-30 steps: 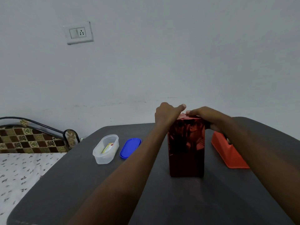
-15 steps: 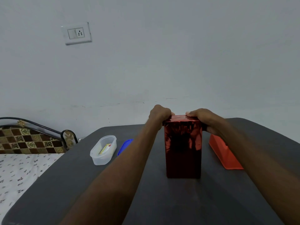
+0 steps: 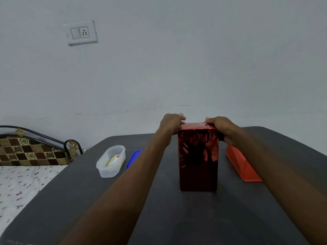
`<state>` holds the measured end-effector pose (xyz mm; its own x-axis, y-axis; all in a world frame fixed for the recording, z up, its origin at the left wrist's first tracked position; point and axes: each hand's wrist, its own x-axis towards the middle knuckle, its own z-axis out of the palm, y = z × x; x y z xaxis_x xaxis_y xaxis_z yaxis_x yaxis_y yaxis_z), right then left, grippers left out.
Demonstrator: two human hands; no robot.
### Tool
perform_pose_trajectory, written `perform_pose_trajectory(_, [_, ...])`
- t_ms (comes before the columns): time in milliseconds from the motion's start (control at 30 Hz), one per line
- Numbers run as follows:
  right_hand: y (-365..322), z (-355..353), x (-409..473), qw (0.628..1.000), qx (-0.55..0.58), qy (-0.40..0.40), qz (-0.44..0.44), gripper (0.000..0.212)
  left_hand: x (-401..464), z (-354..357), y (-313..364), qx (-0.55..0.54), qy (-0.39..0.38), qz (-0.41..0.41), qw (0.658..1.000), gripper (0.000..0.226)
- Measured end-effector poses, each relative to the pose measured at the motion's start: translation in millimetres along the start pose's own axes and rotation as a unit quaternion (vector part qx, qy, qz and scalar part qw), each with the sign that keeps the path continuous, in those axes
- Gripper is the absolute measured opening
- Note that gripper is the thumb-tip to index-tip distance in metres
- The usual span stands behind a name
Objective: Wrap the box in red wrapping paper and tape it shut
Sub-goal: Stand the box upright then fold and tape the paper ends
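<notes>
A tall box [image 3: 198,160] covered in shiny red wrapping paper stands upright on the dark table [image 3: 177,218], a little right of centre. My left hand [image 3: 170,123] grips its top left edge, thumb pointing right above the top. My right hand [image 3: 218,125] curls over the top right edge, thumb on the top face and fingers down the right side. The far side of the box top is hidden from me. No tape is visible on the box from here.
An orange plastic object [image 3: 242,167] lies just right of the box, partly behind my right forearm. A clear tub [image 3: 111,161] with a packet inside and a blue lid [image 3: 133,157] sit to the left. A bed [image 3: 23,174] borders the table's left edge; a wall lies behind.
My left hand slid from the top centre to the box's left edge. The view shifted, so the box sits closer to centre; my right hand stays on the right edge.
</notes>
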<state>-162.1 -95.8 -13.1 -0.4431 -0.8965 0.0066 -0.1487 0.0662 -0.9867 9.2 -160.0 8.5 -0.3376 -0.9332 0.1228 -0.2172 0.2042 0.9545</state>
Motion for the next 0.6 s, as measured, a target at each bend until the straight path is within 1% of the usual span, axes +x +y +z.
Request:
perform_pose_trajectory(33, [2.0, 0.1, 0.5, 1.000, 0.008, 0.009, -0.007, 0.035, -6.2, -1.5, -4.2, -0.008, 0.008, 0.021, 1.000, 0.033])
perform_pose_trajectory(100, [7.7, 1.7, 3.7, 0.998, 0.042, 0.040, -0.030, 0.046, -21.7, -2.1, -18.5, 0.025, 0.008, 0.072, 0.997, 0.050])
perform_pose_trajectory(167, [10.8, 4.5, -0.9, 0.992, 0.080, 0.083, -0.058, 0.057, -39.7, -0.3, -36.8, 0.048, -0.012, 0.136, 0.990, 0.060])
perform_pose_trajectory(233, [14.8, 9.2, -12.2, 0.983, 0.075, 0.140, -0.093, 0.064, -50.7, 1.0, -52.1, 0.049, -0.031, 0.172, 0.983, 0.071])
perform_pose_trajectory(300, [24.8, 17.1, -32.0, 0.974, 0.047, 0.170, -0.140, 0.063, -51.6, 1.9, -65.7, 0.039, -0.044, 0.184, 0.981, 0.080])
perform_pose_trajectory(367, [42.3, 26.6, -50.8, 0.969, 0.028, 0.152, -0.193, 0.050, -49.7, 3.3, -74.3, 0.032, -0.039, 0.182, 0.982, 0.087])
perform_pose_trajectory(400, [51.0, 30.4, -58.0, 0.968, 0.023, 0.136, -0.207, 0.044, -48.1, 6.1, -77.8, 0.028, -0.028, 0.176, 0.984, 0.088])
perform_pose_trajectory(467, [65.1, 38.1, -63.8, 0.969, -0.002, 0.119, -0.217, 0.045, -45.8, 9.6, -84.6, 0.022, 0.009, 0.165, 0.986, 0.083])
perform_pose_trajectory(533, [74.5, 39.4, -59.7, 0.969, -0.034, 0.116, -0.214, 0.050, -42.7, 12.1, -86.1, 0.025, 0.051, 0.160, 0.985, 0.075])
perform_pose_trajectory(600, [75.4, 38.9, -53.4, 0.970, -0.066, 0.126, -0.198, 0.045, -39.6, 13.1, -84.5, 0.042, 0.069, 0.155, 0.985, 0.067])
